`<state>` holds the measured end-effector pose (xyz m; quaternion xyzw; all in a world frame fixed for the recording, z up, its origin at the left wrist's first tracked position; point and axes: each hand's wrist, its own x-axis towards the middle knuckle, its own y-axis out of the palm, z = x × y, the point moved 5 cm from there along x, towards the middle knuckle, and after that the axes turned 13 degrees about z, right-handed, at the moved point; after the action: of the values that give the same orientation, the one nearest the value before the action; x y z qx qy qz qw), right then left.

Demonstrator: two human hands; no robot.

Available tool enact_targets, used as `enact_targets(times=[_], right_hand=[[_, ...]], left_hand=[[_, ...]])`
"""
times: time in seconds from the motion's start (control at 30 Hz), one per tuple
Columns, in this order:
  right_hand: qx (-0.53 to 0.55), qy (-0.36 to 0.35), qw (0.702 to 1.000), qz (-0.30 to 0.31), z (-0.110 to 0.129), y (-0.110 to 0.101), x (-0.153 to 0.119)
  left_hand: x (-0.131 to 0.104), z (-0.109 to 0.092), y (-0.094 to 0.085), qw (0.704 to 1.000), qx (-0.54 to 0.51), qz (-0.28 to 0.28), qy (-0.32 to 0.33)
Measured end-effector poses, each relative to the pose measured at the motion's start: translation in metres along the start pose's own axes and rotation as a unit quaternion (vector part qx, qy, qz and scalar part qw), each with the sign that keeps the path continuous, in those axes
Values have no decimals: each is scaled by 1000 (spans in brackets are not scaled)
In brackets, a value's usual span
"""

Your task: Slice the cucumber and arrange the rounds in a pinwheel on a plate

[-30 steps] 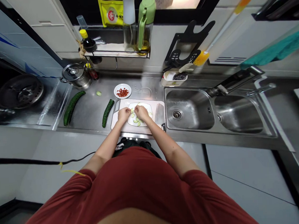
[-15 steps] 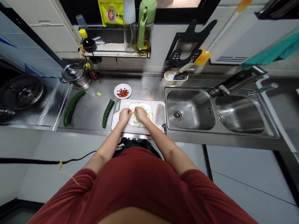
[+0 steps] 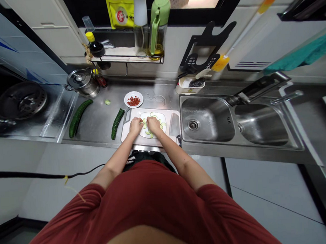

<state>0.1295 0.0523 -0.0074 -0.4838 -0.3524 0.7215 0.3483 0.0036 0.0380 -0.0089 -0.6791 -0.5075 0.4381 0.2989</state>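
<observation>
A white plate [image 3: 153, 134] with pale green cucumber slices [image 3: 149, 134] laid around it rests on the pinkish cutting board [image 3: 136, 141]. Over the plate's left edge is my left hand [image 3: 136, 125], its fingers closed in a pinch at a slice. My right hand [image 3: 153, 124] is above the middle of the plate, fingers also pressed together; what they hold is too small to make out. A cleaver [image 3: 174, 124] lies on the board's right side. Left of the board lies a cut cucumber [image 3: 117, 124], and a small plate of red pieces [image 3: 134, 101] sits behind it.
A whole cucumber [image 3: 79, 117] and a lidded steel pot [image 3: 83, 82] are at the left of the counter, near a wok [image 3: 21, 100]. The double sink [image 3: 206, 118] is on the right. A bottle rack [image 3: 127, 58] hangs above the counter.
Both hands stay over the plate, with only slight finger movement. The other objects look unmoved.
</observation>
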Motion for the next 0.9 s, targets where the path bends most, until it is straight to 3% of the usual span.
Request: enact_targets(times=[0.4,0.9], right_hand=[[14,8,1000,-15,1,3,-16],[17,0,1000,-1,4,8,-20]], left_hand=[[-6,0,-8,1000,-5,-24,2],[2,-3,-7,1000,0,3,15]])
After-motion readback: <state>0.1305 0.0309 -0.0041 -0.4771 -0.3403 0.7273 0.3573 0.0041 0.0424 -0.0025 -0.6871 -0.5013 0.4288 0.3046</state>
